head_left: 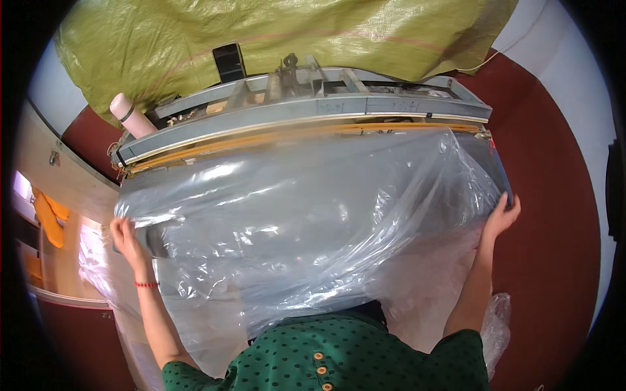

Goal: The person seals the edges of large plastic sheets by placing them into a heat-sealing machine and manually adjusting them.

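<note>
A big sheet of clear plastic film (306, 221) lies spread over the front of a grey metal machine (306, 107) with an orange bar along its edge. My left hand (124, 238) grips the film's left edge, fingers closed on it. My right hand (501, 215) holds the film's right edge against the machine's corner. Both arms are stretched wide apart. A red string band sits on my left wrist.
A yellow-green woven tarp (280, 32) hangs behind the machine. A pink bottle (130, 116) and a black phone (229, 62) stand on the machine's top. The floor (554, 215) is dark red. More crumpled plastic (495, 326) lies at lower right. A wooden door (59, 176) stands at left.
</note>
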The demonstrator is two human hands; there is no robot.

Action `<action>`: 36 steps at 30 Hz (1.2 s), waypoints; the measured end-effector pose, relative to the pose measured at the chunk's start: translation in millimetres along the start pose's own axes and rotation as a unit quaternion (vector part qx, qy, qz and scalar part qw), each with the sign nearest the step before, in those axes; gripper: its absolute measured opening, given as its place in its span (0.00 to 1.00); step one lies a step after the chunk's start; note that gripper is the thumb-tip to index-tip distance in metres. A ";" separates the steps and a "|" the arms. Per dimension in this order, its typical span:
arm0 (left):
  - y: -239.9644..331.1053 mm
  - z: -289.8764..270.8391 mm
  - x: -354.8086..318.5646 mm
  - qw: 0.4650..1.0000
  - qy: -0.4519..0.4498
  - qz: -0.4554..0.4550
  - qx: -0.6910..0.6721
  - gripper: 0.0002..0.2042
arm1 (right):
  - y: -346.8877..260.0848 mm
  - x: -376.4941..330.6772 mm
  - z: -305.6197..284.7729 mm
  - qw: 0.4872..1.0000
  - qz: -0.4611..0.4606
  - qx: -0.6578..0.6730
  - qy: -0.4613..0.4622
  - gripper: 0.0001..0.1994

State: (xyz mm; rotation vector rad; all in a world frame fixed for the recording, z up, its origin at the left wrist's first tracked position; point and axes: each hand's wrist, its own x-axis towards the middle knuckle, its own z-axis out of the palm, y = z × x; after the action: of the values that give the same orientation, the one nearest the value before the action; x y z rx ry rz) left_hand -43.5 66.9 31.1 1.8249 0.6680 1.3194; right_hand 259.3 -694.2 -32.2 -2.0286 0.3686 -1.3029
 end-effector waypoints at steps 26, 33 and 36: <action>-49.0 -169.7 -5.1 0.974 0.201 -0.101 0.041 0.16 | -412.1 -96.9 12.7 0.650 -0.119 0.362 -0.657 0.18; 164.1 12.7 -38.2 0.933 -0.257 0.253 0.021 0.25 | -449.7 -124.5 -2.3 0.656 -0.226 0.346 -0.632 0.16; 193.5 88.5 -36.9 0.918 -0.202 0.338 0.044 0.21 | -451.9 -131.2 -18.0 0.656 -0.264 0.332 -0.624 0.17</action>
State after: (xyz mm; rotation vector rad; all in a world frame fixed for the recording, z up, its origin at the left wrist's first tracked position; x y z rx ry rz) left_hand 23.5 -95.8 156.2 2.4264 -0.1576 1.2566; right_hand 127.7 -300.3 189.8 -1.8586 -1.2275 0.0515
